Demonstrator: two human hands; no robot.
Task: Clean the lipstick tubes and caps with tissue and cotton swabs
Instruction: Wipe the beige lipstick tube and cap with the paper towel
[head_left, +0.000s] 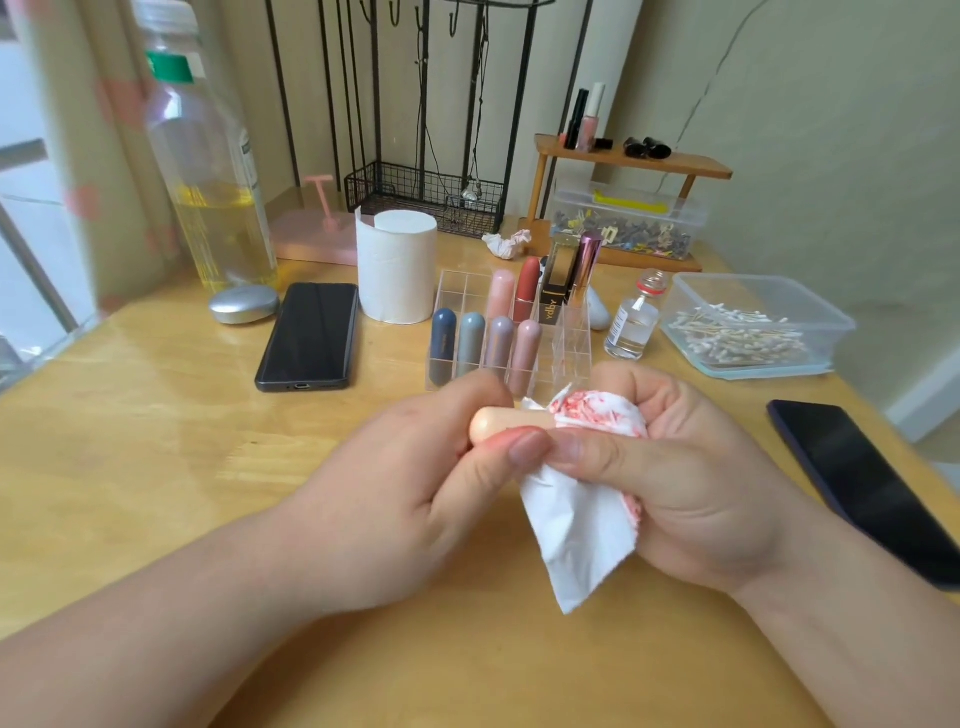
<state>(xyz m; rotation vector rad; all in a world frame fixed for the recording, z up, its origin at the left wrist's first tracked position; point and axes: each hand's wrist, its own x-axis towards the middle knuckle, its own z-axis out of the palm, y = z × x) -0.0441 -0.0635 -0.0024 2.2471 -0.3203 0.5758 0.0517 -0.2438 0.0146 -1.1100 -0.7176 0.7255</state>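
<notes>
Works at the centre of the frame, just above the wooden table (156, 467). Pinches a peach lipstick tube (496, 423) between thumb and fingers of the left hand (410, 488), rounded end pointing to the left of the frame. Seems to do so to steady it and leave the other end free for wiping.

Clenches the right hand (696, 483) round a tissue (576, 545), bunching the red-smeared part over the tube's right end and letting a clean white tail hang toward the lower centre. Probably wraps it this way to twist that end inside the wad and lift off the colour. Cannot tell whether tube body or cap, with the end buried in paper. Judging by the stains, well into wiping this piece.

Has supplies within reach behind the hands:
- In the upper middle, a clear organizer (571, 345) holding further lipsticks (470, 338) upright in its compartments, apparently sorted apart from the one in work.
- Left of it, a tissue roll (397, 270) standing on end.
- To the right, a small glass bottle (631, 327) and, beside that, a plastic box (836, 325) of cotton swabs (737, 338), lid off for quick picking.
- Farther back, near the upper centre, a crumpled tissue (506, 244), seemingly discarded.

Has not yet taken up a swab.
</notes>
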